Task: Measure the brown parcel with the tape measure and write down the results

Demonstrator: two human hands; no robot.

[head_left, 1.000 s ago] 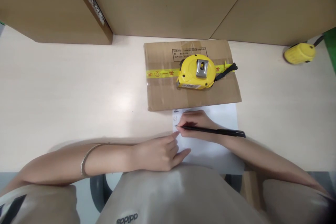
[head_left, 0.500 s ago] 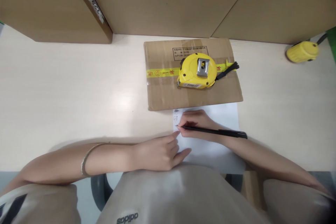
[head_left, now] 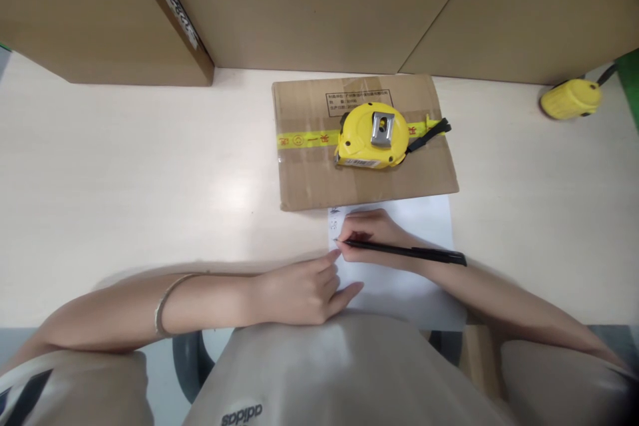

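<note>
My right hand [head_left: 377, 234] grips a black pen [head_left: 404, 251] with its tip on the top left corner of a white sheet of paper [head_left: 399, 286], where a few marks are written. My left hand [head_left: 304, 289] rests at the sheet's left edge with its fingers loosely curled and its fingertips on the paper, holding nothing. Just beyond the sheet lies a small flat cardboard box [head_left: 309, 180] taped with a yellow strip. A yellow tape measure [head_left: 372, 136] sits on top of that box.
Large cardboard boxes [head_left: 104, 13] stand along the back of the pale table [head_left: 124, 180]. A second yellow tool [head_left: 572, 98] lies at the far right near a green edge. My lap and a chair part show below the table's front edge.
Nothing has visibly moved apart from a slight shift of the camera; the pen tip stays at the same spot on the paper.
</note>
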